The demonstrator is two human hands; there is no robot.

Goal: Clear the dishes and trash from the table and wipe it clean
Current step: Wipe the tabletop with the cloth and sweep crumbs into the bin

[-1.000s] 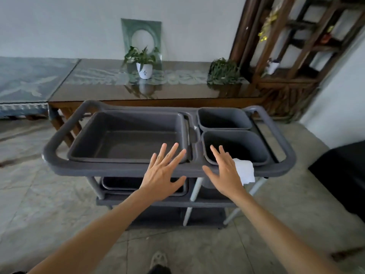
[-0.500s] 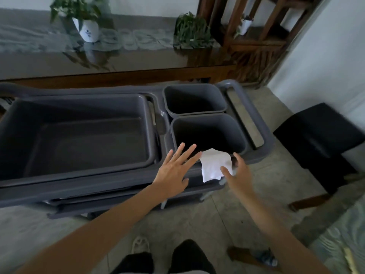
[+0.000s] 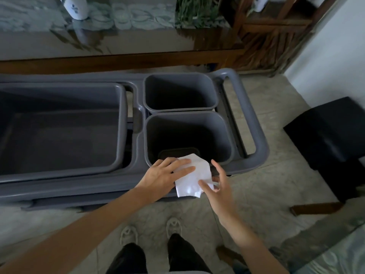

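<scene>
A white cloth (image 3: 194,178) hangs over the near rim of the near small grey bin (image 3: 227,135) on a grey service cart (image 3: 258,139). My left hand (image 3: 162,178) lies on the cloth's left side, with its fingers stretched over the cloth and pressing it against the rim. The thumb is hidden. My right hand (image 3: 219,186) is at the cloth's lower right corner with its fingers spread, and its index fingertip touches the cloth. The bin looks empty apart from a dark bottom.
A second small bin (image 3: 214,91) sits behind the near one, and a large grey tub (image 3: 122,125) fills the cart's left side. Beyond the cart stands a glass-topped wooden table (image 3: 118,60) with a potted plant (image 3: 78,6). A black stool (image 3: 331,135) is to the right.
The view has tipped down and moved closer to the cart. Both hands have moved onto the white cloth on the bin's rim; my left hand now covers its left side.
</scene>
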